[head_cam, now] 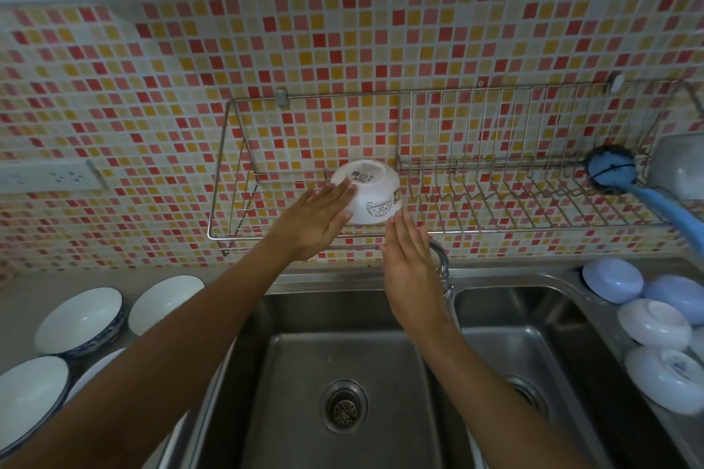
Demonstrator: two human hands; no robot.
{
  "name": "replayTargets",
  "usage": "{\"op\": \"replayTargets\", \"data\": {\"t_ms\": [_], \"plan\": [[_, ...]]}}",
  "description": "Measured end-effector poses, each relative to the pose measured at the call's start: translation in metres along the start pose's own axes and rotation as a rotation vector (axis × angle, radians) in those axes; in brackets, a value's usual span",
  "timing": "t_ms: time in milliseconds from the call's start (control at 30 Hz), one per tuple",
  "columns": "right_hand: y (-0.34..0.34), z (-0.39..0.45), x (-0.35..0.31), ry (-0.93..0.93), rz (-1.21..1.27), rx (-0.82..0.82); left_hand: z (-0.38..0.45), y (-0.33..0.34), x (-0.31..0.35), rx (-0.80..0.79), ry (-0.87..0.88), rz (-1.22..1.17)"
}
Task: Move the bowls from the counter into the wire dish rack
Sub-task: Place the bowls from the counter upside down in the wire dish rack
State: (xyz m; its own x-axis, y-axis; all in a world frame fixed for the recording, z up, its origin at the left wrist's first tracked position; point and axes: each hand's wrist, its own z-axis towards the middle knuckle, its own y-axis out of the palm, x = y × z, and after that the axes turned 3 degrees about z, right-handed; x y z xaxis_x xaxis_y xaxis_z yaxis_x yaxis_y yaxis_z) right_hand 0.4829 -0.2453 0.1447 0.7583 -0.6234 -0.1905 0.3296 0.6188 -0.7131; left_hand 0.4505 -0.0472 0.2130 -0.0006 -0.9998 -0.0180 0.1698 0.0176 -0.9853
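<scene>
White bowl (367,191) sits upside-down (prob. to drain) at front edge of wire dish rack (457,164), left section; left hand (316,219) flat-open against its side, right hand (409,255) open, fingertips near rim, neither gripping, apparently steadying it.

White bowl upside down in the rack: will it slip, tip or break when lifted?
The white bowl looks rigid and glossy, so probably slippery under flat palms. Sitting rim-down and slightly tilted on the wire rack, it may rock. It could be plastic or ceramic; treat it as breakable.
</scene>
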Motion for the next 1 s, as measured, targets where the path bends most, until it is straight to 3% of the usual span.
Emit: {"op": "replayTargets", "data": {"t_ms": [133, 300, 467, 700, 833, 1000], "plan": [[-0.005, -0.001, -0.010, 0.075, 0.024, -0.058, -0.007, 0.001, 0.006, 0.110, -0.104, 0.074], [0.003, -0.027, -0.041, 0.179, 0.240, -0.146, -0.045, 0.015, 0.025, 0.188, -0.224, 0.102], [0.051, -0.090, -0.085, 0.140, 0.371, -0.472, -0.126, 0.058, 0.022, 0.225, -0.305, -0.006], [0.087, -0.127, -0.192, 0.071, 0.609, -0.821, -0.308, 0.104, -0.025, 0.051, -0.840, -0.181], [0.108, -0.124, -0.256, 0.093, 0.696, -0.932, -0.370, 0.106, -0.063, 0.132, -1.101, -0.283], [0.133, -0.105, -0.317, 0.245, 0.769, -0.926, -0.396, 0.113, -0.101, 0.240, -1.341, -0.513]]}}
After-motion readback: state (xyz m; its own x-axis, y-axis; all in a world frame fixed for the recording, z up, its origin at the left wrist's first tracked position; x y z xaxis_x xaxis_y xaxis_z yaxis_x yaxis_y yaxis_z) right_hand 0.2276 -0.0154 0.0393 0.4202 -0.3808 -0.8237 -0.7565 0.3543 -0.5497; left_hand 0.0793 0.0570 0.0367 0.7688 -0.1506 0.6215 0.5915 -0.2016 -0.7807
